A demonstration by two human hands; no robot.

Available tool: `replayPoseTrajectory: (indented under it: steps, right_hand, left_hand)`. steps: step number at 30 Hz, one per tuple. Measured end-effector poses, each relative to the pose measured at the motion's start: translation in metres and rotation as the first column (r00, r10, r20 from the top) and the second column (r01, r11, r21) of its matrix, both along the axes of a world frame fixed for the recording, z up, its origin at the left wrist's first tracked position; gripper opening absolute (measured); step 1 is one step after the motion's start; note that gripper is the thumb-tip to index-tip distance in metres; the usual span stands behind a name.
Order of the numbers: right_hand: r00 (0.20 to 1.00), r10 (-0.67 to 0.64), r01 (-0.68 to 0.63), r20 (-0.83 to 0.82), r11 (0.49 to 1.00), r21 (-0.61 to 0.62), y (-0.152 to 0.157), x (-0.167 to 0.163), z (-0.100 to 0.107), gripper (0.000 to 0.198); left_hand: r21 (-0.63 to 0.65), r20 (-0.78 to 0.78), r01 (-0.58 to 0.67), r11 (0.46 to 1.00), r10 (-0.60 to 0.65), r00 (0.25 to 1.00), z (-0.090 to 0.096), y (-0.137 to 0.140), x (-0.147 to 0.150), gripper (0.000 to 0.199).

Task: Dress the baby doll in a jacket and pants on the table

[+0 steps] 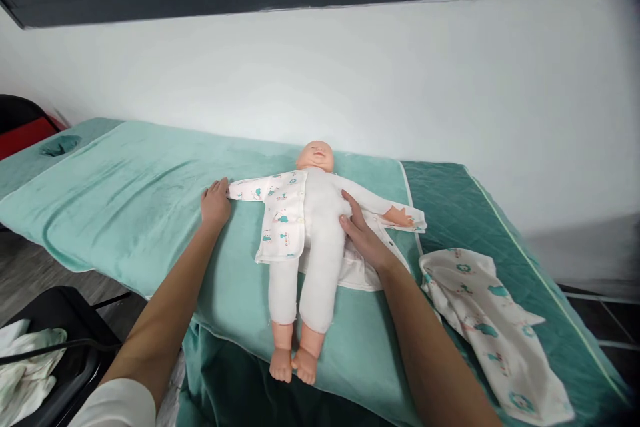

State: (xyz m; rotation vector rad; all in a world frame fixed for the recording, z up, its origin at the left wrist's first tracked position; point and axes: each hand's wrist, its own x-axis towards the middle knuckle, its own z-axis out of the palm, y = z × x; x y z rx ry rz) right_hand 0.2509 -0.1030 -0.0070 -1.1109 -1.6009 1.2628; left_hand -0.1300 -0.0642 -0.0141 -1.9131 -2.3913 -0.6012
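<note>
A baby doll (323, 213) with a white cloth body lies on its back. A white printed baby shirt (283, 220) covers one arm and part of its chest. My left hand (216, 203) is closed at the cuff of the sleeve on the left, and the doll's hand there is hidden. My right hand (365, 237) rests against the doll's side near the hip, thumb and fingers apart. Beyond it, the doll's other arm lies bare over the spread right half of the shirt, its hand (399, 216) on the sleeve.
Printed baby pants (493, 330) lie at the right on a dark green quilted cover (445, 190). A light green sheet (150, 180) lies under the doll. Behind the bed stands a white wall (350, 73). At lower left, a black chair (65, 320) holds crumpled cloth (30, 367).
</note>
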Motion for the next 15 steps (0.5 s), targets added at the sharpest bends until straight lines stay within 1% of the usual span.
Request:
replayPoseTrajectory:
  steps: [2,4,7,9,12,15]
  right_hand:
    - [1.0,0.009,-0.009,-0.022,1.0,0.0,0.0,0.0,-0.001,0.09]
    - [0.999,0.021,-0.021,-0.037,1.0,0.006,0.0,0.0,0.0,0.09]
    - [0.999,0.03,-0.03,-0.025,1.0,0.002,0.0,-0.001,0.001,0.091]
    - [1.0,0.027,-0.027,-0.002,1.0,-0.006,0.0,-0.001,0.001,0.093]
    - [1.0,0.008,-0.008,0.018,1.0,0.008,0.001,-0.001,0.0,0.094]
    - [1.0,0.004,-0.004,0.022,1.0,0.018,0.002,0.0,-0.003,0.095]
  left_hand:
    - [0.044,0.006,-0.004,0.999,0.003,1.0,0.0,-0.008,0.005,0.058]
    - [0.121,0.008,0.026,0.992,-0.028,1.0,-0.002,-0.021,0.013,0.061]
    - [0.223,0.049,0.145,0.964,-0.16,0.986,-0.008,-0.056,0.032,0.064]
    - [0.239,0.134,0.224,0.945,-0.261,0.956,-0.012,-0.086,0.049,0.06]
    - [0.213,0.257,0.309,0.927,-0.358,0.898,-0.019,-0.134,0.074,0.054]
    - [0.228,0.342,0.314,0.921,-0.378,0.86,-0.022,-0.166,0.091,0.047]
